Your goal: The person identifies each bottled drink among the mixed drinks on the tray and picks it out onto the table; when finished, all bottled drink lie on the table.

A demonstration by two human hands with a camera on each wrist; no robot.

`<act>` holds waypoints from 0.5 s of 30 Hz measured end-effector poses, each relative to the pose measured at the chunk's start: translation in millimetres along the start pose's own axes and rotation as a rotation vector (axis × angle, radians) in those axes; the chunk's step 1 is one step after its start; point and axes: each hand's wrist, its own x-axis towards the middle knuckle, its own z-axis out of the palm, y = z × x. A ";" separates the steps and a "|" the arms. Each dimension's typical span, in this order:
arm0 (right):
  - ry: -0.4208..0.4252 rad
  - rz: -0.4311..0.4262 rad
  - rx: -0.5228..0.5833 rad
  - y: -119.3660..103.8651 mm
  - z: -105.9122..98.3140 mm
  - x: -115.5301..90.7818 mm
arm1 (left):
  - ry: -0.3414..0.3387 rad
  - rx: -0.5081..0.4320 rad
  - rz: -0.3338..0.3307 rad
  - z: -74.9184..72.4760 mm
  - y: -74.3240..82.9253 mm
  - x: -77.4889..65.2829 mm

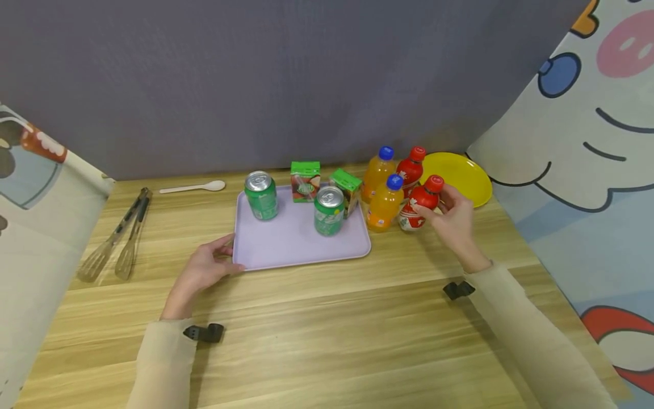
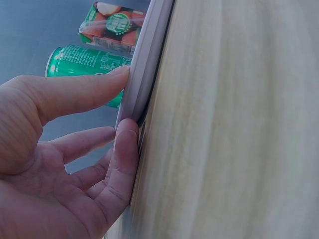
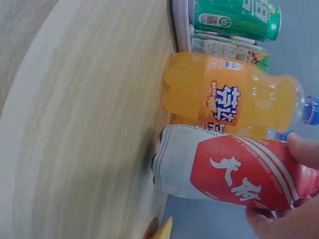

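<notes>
My left hand (image 1: 206, 266) grips the front left corner of a pale purple tray (image 1: 286, 250), thumb and fingertips at its rim. On the tray stand two green soda cans (image 1: 328, 218) (image 1: 262, 203) and two green-topped juice boxes (image 1: 305, 184) (image 1: 351, 190). To its right, my right hand (image 1: 452, 221) holds a red-capped bottle (image 3: 224, 172) with a red and white label by its upper part, thumb on one side and fingers on the other. The bottle leans a little, its base close over the table. Beside it are two orange soda bottles (image 1: 385, 207) with blue caps and another red bottle (image 1: 410, 167).
A yellow plate (image 1: 462, 176) lies at the back right, behind my right hand. At the left are metal tongs (image 1: 114, 241) with slotted ends and a white spoon (image 1: 191, 187). A grey partition (image 1: 286, 85) stands along the table's back edge.
</notes>
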 end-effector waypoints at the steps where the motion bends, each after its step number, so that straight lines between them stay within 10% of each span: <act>1: 0.004 0.000 0.003 1.5 0.6 0.8 | -0.001 -0.003 -0.002 0.1 0.0 0.1; 15: 0.021 -0.077 0.029 15.3 10.5 5.4 | -0.001 -0.028 -0.011 0.9 0.2 0.8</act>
